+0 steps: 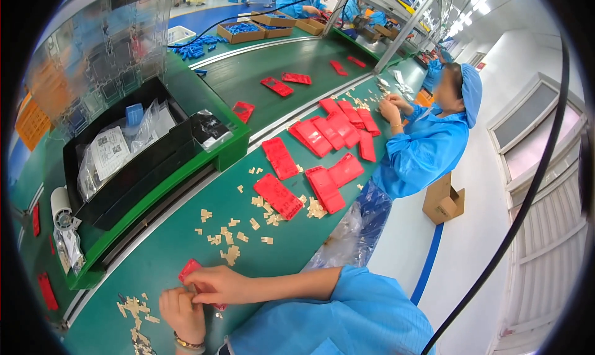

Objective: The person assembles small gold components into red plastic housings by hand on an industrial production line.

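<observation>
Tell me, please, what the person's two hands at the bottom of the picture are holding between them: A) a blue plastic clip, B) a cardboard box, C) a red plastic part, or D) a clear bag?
C: the left hand and right hand close together on a red plastic part, whose red corner sticks out above the fingers, over the green table.

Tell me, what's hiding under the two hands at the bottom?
A red plastic part pokes out from under the right hand and the left hand, on the green table. The hands cover most of it.
</observation>
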The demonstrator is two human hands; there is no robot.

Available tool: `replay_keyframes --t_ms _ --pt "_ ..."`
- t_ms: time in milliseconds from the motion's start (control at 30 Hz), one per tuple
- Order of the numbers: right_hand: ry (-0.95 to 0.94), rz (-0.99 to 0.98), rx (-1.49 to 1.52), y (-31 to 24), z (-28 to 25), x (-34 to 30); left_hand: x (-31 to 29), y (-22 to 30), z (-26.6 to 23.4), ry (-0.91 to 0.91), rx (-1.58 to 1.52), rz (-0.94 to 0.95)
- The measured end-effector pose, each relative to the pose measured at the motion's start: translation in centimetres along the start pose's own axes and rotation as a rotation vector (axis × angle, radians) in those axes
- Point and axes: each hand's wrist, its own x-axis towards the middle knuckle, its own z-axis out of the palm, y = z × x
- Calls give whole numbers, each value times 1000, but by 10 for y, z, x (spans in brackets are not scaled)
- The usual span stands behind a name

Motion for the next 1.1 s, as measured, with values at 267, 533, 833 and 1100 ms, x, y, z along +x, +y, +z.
replay_keyframes --t_ms 267,533,833,1100 --pt "100 -276 96 -3 8 16 -10 -2 4 272 -222 -115" --pt "169 -313 109 -6 10 22 -18 0 4 258 -889 -369" --pt "112 -86 43 3 -12 24 -6 -21 -12 217 -928 -449" --pt "290 -288 -552 50 -57 3 6 -45 7 45 -505 -349"
